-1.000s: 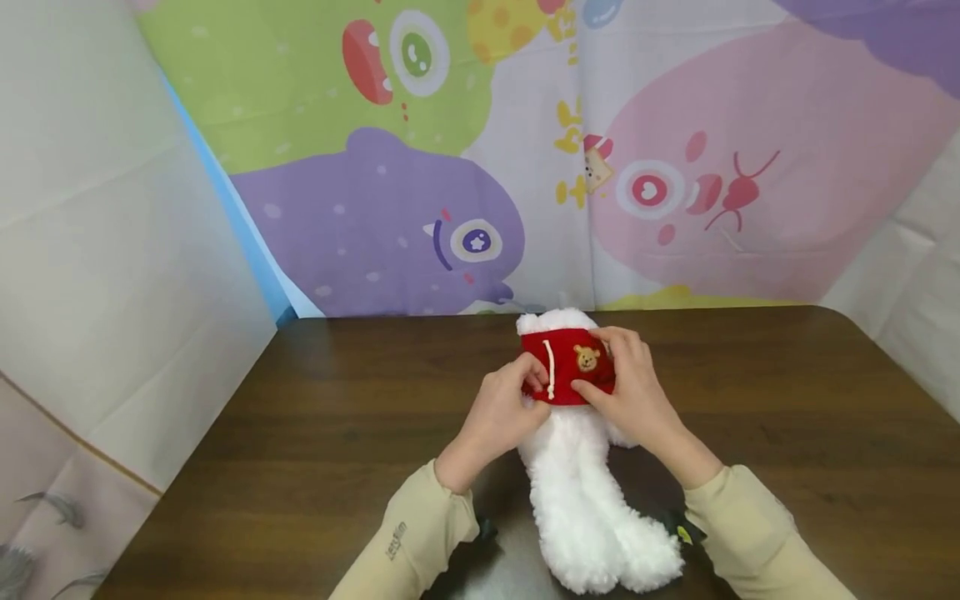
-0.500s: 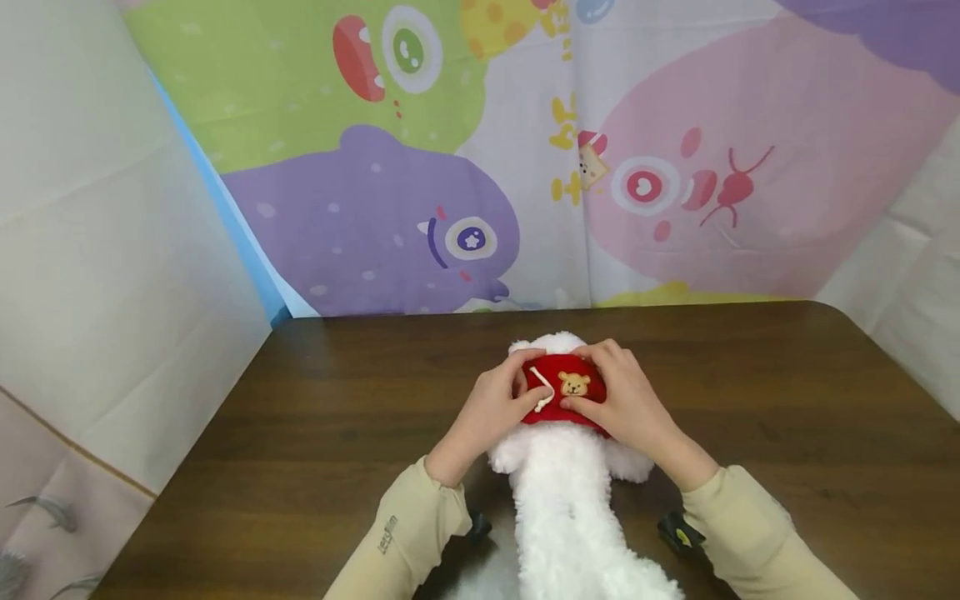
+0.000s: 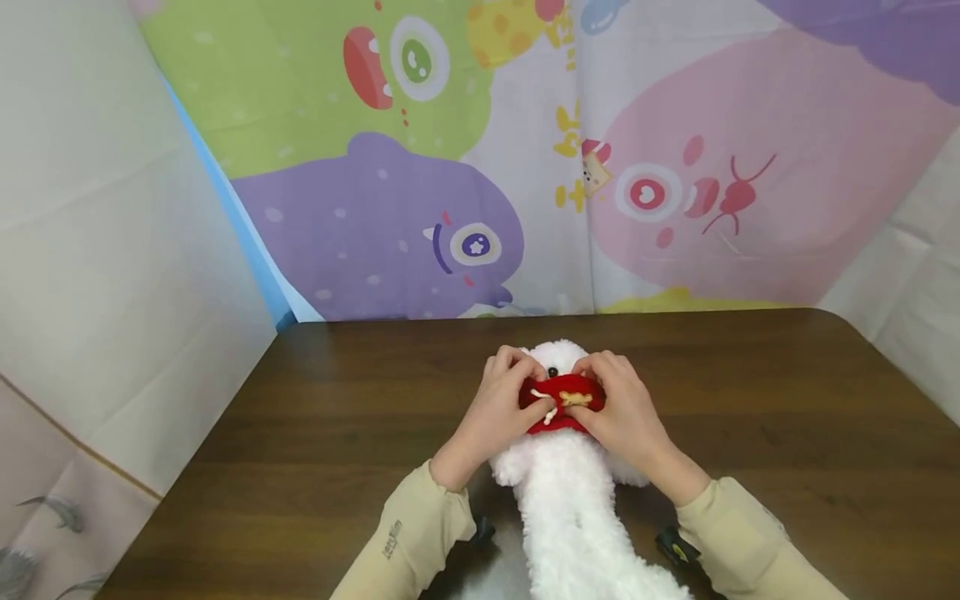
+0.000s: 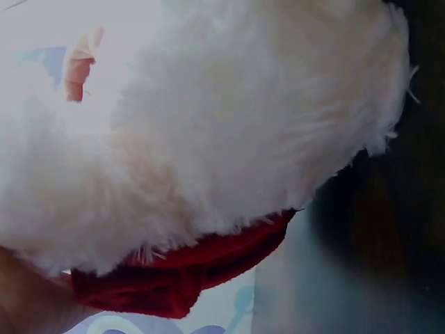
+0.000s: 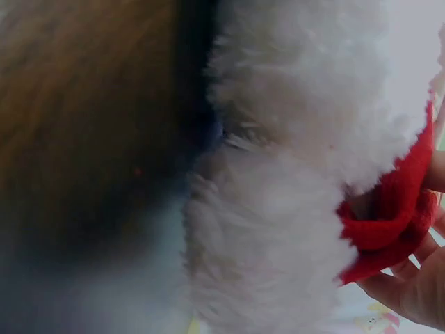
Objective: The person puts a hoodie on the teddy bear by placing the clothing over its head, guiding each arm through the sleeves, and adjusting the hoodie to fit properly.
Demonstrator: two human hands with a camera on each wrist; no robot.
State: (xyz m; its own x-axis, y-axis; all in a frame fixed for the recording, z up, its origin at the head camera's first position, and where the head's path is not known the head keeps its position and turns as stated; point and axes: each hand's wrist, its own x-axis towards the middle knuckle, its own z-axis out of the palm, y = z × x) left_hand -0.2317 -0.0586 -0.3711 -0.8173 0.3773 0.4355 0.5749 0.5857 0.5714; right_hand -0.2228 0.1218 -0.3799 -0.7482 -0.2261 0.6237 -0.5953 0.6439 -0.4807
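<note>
Fingers of both hands gripping. Left hand (image 3: 498, 404): fingers curled over the far edge of the red cloth (image 3: 567, 383), thumb on its front by the white cord (image 3: 541, 393). Right hand (image 3: 628, 408): same pinch at the other end, thumb at the bear patch (image 3: 576, 400). Cloth bunched between them, the patch creased almost flat.

Red cloth lies across the white plush toy (image 3: 567, 500): head out past the far edge, body out past the near edge. From the right wrist, the cloth folds into an open pocket against the fur; contents too dark to tell. Whether it runs all the way round, cannot tell.

Toy stretched lengthwise on the bench (image 3: 337, 433), lower end cut off by the frame. Black eye (image 3: 552, 372) just above the cloth. Dark objects (image 3: 677, 546) near both sleeves (image 3: 738, 525). Beyond the bench, a cartoon-printed backdrop (image 3: 427, 208).

Against a half second ago: patch then a full bear face, cloth taller, eye hidden. Against one second ago: toy now nearer the person, feet then in frame.
</note>
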